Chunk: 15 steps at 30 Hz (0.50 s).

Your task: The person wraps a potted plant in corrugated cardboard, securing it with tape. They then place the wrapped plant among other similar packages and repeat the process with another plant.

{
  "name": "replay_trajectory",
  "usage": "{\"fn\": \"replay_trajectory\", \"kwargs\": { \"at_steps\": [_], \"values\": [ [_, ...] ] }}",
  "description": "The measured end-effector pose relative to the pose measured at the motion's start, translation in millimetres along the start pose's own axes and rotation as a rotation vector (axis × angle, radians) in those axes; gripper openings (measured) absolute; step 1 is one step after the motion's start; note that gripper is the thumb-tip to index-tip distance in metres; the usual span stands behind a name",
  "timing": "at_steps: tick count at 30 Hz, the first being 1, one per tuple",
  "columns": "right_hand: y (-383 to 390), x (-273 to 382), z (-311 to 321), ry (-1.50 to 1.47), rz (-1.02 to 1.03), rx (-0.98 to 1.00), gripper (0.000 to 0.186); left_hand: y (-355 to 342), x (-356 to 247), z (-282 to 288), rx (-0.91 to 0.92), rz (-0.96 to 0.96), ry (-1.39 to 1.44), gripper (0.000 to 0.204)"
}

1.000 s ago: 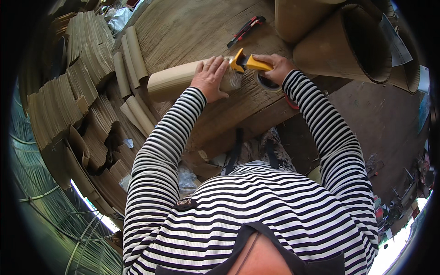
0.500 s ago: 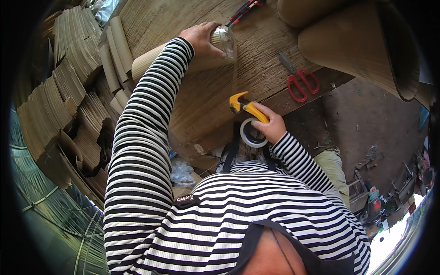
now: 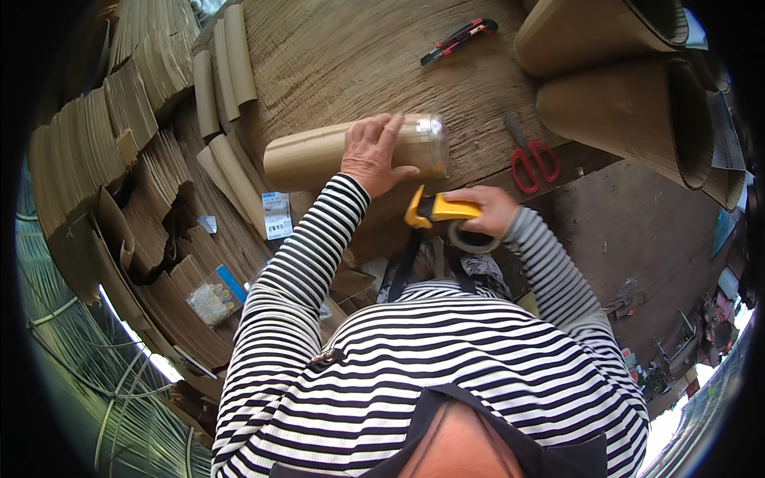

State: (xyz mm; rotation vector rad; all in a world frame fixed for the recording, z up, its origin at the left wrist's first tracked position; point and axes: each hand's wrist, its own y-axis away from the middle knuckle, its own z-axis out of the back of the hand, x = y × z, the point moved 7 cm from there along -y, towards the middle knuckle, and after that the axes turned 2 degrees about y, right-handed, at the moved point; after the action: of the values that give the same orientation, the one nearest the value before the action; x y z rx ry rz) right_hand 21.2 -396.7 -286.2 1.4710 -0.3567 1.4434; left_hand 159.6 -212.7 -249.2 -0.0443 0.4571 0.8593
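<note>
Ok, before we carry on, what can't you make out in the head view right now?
All in the head view:
- Cardboard roll: the patch under the left hand is hidden by it.
- Tape ring: partly hidden by the right hand and yellow tape dispenser.
- Roll's clear-wrapped end: tape edges lost in glare and blur.
- Upper large tube: cut off by the top edge.
- Clear bag: contents too small.

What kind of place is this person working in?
Probably a small packing workshop or storage shed: stacked cardboard stands on the left, scissors lie on a rough wooden table, and the right hand holds a yellow tape dispenser.
</note>
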Motion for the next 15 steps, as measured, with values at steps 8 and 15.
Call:
{"fn": "replay_trajectory", "kwargs": {
  "at_steps": [8, 15],
  "values": [
    [-52, 137, 116, 0.32, 0.381, -0.399, 0.048, 60, 2, -25, 0.139, 0.272, -0.111, 0.124],
    [-38, 114, 104, 1.044, -0.214, 0.247, 0.052, 62, 12, -26, 0.154, 0.344, -0.079, 0.123]
  ]
}}
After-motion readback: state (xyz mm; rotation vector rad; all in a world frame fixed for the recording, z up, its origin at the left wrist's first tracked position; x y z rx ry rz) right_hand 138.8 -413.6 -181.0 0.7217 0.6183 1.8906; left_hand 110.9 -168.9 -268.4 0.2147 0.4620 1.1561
